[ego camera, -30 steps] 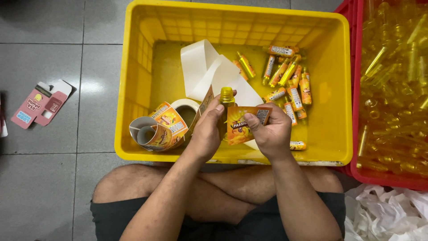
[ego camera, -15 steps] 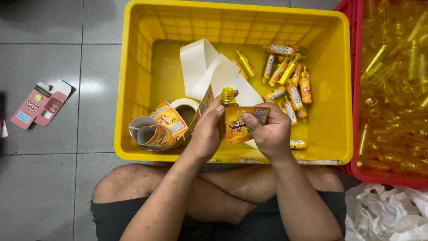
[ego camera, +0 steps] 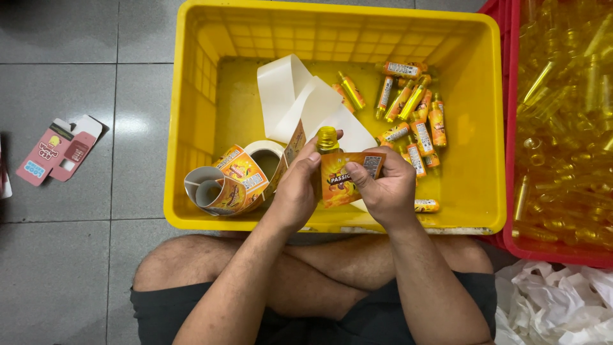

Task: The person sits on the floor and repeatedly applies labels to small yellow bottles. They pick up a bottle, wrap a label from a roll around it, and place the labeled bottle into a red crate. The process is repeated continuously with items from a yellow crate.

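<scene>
My left hand (ego camera: 299, 186) grips a small yellow-capped bottle (ego camera: 327, 139) upright over the yellow crate (ego camera: 191, 128). My right hand (ego camera: 382, 188) pinches an orange sticker label (ego camera: 341, 179) that lies against the bottle's body. A roll of orange labels (ego camera: 239, 176) with white backing paper (ego camera: 300, 105) trailing from it lies in the crate to the left of my hands. A pile of several labelled bottles (ego camera: 412, 112) rests at the crate's right side, and one more labelled bottle (ego camera: 426, 206) lies just right of my right wrist.
A red crate (ego camera: 511, 246) full of unlabelled yellow bottles (ego camera: 562, 115) stands to the right. A flattened pink carton (ego camera: 59, 150) lies on the grey tiled floor at the left. Crumpled white plastic (ego camera: 549, 303) sits at the lower right. My crossed legs (ego camera: 255, 268) are below the yellow crate.
</scene>
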